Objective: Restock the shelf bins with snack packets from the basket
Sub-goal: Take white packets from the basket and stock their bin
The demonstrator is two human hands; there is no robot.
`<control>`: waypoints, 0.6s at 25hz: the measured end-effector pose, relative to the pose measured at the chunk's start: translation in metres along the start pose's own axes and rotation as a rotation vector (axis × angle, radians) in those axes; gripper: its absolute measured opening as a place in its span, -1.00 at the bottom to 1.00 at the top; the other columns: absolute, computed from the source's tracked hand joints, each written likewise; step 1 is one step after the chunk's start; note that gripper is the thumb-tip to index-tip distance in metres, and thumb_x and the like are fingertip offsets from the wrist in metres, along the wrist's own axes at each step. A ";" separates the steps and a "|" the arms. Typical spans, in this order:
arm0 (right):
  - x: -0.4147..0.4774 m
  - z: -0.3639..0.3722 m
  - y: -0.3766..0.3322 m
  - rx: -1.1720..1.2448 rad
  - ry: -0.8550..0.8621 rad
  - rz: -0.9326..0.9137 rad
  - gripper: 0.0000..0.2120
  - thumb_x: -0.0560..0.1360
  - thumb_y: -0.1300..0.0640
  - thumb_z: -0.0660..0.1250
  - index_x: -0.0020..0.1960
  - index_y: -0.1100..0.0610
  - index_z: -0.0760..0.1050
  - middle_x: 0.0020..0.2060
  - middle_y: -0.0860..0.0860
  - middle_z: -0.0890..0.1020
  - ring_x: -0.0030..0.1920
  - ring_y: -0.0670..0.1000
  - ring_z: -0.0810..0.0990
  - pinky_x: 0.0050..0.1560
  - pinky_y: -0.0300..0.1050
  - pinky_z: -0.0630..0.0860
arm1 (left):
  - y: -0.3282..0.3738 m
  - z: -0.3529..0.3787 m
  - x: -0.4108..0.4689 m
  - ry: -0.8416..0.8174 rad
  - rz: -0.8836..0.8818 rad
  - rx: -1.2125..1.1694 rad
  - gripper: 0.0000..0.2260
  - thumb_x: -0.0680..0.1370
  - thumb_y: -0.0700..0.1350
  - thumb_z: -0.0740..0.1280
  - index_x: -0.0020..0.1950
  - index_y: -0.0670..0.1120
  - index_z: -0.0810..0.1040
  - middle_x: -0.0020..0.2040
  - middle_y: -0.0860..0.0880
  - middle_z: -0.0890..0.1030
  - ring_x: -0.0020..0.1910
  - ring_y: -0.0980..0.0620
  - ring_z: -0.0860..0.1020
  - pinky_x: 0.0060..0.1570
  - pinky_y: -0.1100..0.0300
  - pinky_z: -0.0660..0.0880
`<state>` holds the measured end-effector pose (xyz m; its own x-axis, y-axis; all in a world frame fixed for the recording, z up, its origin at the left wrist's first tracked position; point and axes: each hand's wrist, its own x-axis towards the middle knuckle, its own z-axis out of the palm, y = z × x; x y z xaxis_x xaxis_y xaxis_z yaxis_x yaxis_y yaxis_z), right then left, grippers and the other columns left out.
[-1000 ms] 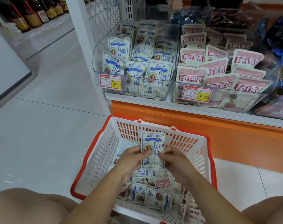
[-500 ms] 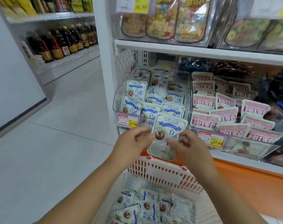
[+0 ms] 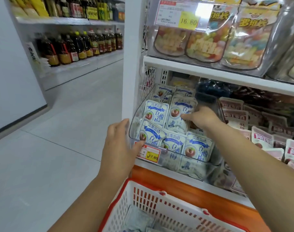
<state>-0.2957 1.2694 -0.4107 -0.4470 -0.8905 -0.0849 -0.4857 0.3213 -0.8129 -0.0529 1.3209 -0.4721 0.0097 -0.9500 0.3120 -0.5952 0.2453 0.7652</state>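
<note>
Two hands work the clear bin (image 3: 133, 124): left hand (image 3: 119, 148) spread against its corner, seemingly steadying it, right hand (image 3: 203, 118) setting a plum packet (image 3: 178, 113) upright, pinch or push unclear.

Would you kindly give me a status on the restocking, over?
Left hand open beside clear bin. Right hand on blue-white packet inside it, grip unclear. Nothing in the way.

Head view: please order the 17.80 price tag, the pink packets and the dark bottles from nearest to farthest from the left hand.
1. 17.80 price tag: just right of the left hand, almost at its fingers.
2. Pink packets: farther to the right.
3. Dark bottles: far back on the left.
</note>
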 end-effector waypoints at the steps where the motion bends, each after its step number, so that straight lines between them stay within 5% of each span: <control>1: 0.008 0.007 0.004 -0.015 -0.003 0.022 -0.75 0.46 0.09 0.48 -0.10 0.24 0.49 -0.09 0.12 0.63 -0.10 0.14 0.58 -0.03 0.00 0.52 | -0.001 0.001 0.002 -0.001 -0.009 -0.021 -0.34 0.46 0.03 0.46 0.49 0.04 0.26 0.34 0.04 0.33 0.22 0.14 0.43 0.05 0.33 0.45; 4: 0.018 0.016 0.010 -0.091 0.037 0.059 -0.63 0.43 0.01 0.50 -0.11 0.36 0.61 -0.21 0.23 0.70 -0.12 0.23 0.68 0.03 0.17 0.61 | 0.000 0.005 0.005 -0.011 -0.025 -0.083 -0.38 0.45 0.01 0.47 0.44 0.07 0.29 0.26 0.12 0.35 0.09 0.20 0.45 -0.19 0.53 0.35; 8: 0.019 0.020 0.012 -0.143 0.106 -0.001 -0.59 0.44 -0.06 0.47 -0.05 0.32 0.57 -0.21 0.18 0.68 -0.17 0.19 0.66 -0.09 0.05 0.61 | -0.001 0.006 0.007 -0.028 -0.038 -0.119 -0.42 0.43 0.02 0.47 0.39 0.12 0.32 0.20 0.18 0.33 -0.01 0.26 0.48 -0.33 0.55 0.40; 12: 0.013 0.018 0.008 -0.180 0.107 0.013 -0.59 0.44 -0.09 0.47 -0.15 0.27 0.50 -0.27 0.14 0.60 -0.29 0.11 0.54 -0.25 -0.06 0.47 | -0.002 0.008 0.005 -0.046 -0.016 -0.105 -0.43 0.44 0.05 0.46 0.40 0.14 0.32 0.24 0.15 0.35 0.01 0.24 0.50 -0.28 0.50 0.42; 15: 0.010 0.012 0.006 -0.155 0.098 0.021 -0.54 0.43 -0.08 0.48 -0.01 0.34 0.55 -0.15 0.20 0.68 -0.14 0.17 0.65 -0.08 0.05 0.58 | -0.003 0.008 0.002 -0.065 -0.021 -0.083 -0.39 0.45 0.03 0.46 0.45 0.13 0.29 0.29 0.10 0.36 0.11 0.19 0.46 -0.20 0.50 0.39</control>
<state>-0.2943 1.2582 -0.4238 -0.5256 -0.8499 -0.0387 -0.5819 0.3923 -0.7124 -0.0577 1.3163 -0.4785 -0.0327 -0.9650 0.2603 -0.5271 0.2379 0.8158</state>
